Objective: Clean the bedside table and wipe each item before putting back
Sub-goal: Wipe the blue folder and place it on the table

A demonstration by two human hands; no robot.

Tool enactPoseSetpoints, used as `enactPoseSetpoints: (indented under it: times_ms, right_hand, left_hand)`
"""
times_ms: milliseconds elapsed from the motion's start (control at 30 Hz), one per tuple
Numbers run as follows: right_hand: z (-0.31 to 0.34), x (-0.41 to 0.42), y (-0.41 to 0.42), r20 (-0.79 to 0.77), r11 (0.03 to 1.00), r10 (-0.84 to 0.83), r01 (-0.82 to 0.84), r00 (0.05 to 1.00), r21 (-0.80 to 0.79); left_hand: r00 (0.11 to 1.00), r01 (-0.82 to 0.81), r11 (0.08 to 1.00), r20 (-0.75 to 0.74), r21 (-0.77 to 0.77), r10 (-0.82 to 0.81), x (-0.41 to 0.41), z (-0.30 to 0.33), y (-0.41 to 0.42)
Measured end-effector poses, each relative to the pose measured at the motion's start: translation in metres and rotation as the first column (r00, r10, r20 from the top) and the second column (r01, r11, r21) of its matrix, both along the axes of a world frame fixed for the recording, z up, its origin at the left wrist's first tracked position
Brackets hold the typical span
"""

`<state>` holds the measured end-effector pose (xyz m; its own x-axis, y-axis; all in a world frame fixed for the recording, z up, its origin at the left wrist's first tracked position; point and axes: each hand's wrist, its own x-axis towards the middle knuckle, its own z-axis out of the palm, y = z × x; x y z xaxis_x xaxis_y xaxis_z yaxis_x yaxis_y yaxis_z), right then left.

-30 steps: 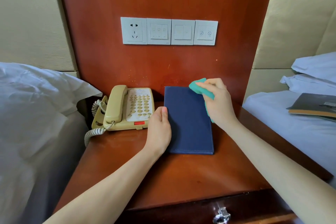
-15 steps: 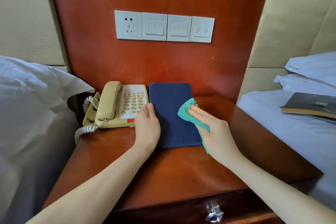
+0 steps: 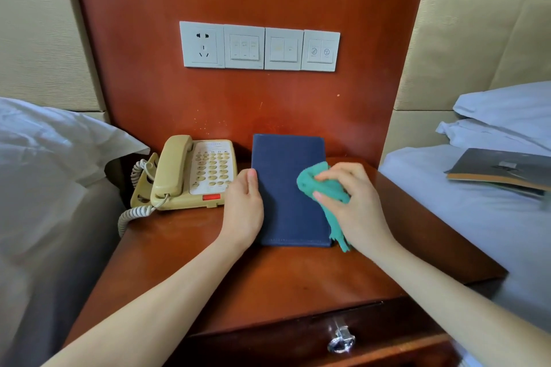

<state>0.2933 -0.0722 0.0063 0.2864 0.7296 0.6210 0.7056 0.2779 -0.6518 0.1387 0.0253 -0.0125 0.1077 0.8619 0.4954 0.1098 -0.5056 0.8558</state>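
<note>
A dark blue folder lies flat at the back of the wooden bedside table. My left hand rests flat against the folder's left edge and holds it in place. My right hand is closed on a teal cloth and presses it onto the folder's right side. A beige corded telephone sits to the left of the folder, its handset on the cradle.
A white switch and socket panel is on the wood wall behind. Beds with white linen flank the table on both sides. A dark booklet lies on the right bed. A drawer with a metal pull is below the tabletop.
My right hand with the cloth has swept down from the folder's top right corner to its right middle. My left hand has stayed on the folder's left edge.
</note>
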Motion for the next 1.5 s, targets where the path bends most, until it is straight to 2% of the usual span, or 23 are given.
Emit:
enactPoseSetpoints:
  times_ms: [67,200,367,533,600,667,733,833,967,1133,1267,1400,1500]
  right_hand:
    - [0.014,0.006,0.016,-0.092,0.998,-0.033,0.037,0.995,0.051]
    - [0.040,0.012,0.045,-0.295,0.994,0.028,0.003,0.955,0.105]
    - [0.060,0.016,0.067,-0.398,0.999,-0.005,0.025,0.917,0.046]
    - [0.064,0.025,0.064,-0.319,0.998,-0.050,0.034,0.946,-0.055]
    - [0.072,0.035,0.058,-0.197,0.988,-0.026,-0.005,0.980,-0.155]
    - [0.078,0.045,0.048,-0.055,0.954,0.090,-0.101,0.994,-0.281]
    - [0.084,0.050,0.039,-0.003,0.903,0.241,-0.225,0.971,-0.367]
    - [0.091,0.049,0.032,0.082,0.848,0.329,-0.255,0.941,-0.465]
    - [0.101,0.039,0.035,0.092,0.809,0.377,-0.280,0.922,-0.517]
    - [0.112,0.013,0.050,0.188,0.828,0.361,-0.221,0.913,-0.516]
    - [0.105,0.002,0.060,0.076,0.846,0.282,-0.211,0.956,-0.489]
    - [0.089,0.005,0.064,-0.013,0.911,0.140,-0.134,0.990,-0.389]
    - [0.081,0.016,0.063,-0.257,0.969,-0.016,-0.049,0.966,-0.243]
  left_hand:
    - [0.999,0.039,0.999,-0.030,0.038,-0.037,0.000,0.000,-0.003]
    - [0.998,0.053,0.996,-0.038,0.074,-0.051,0.000,0.000,-0.003]
    - [0.999,0.026,0.995,-0.049,0.100,-0.021,-0.002,0.002,-0.001]
    - [0.993,0.078,0.990,-0.095,0.117,-0.067,-0.007,0.005,0.000]
    - [0.984,0.133,0.986,-0.134,0.105,-0.119,-0.012,0.010,0.005]
    - [0.965,0.212,0.976,-0.169,0.053,-0.201,-0.018,0.015,0.010]
    - [0.944,0.272,0.962,-0.205,0.030,-0.260,-0.024,0.020,0.014]
    - [0.919,0.327,0.945,-0.240,0.027,-0.311,-0.029,0.025,0.014]
    - [0.893,0.375,0.926,-0.281,0.038,-0.350,-0.029,0.030,0.007]
    - [0.864,0.414,0.910,-0.328,0.027,-0.383,-0.026,0.029,0.002]
    - [0.868,0.405,0.914,-0.321,0.013,-0.380,-0.027,0.029,0.003]
    - [0.866,0.435,0.894,-0.224,-0.108,-0.448,-0.027,0.039,0.003]
    - [0.907,0.421,0.874,0.084,-0.244,-0.414,-0.034,0.049,0.011]
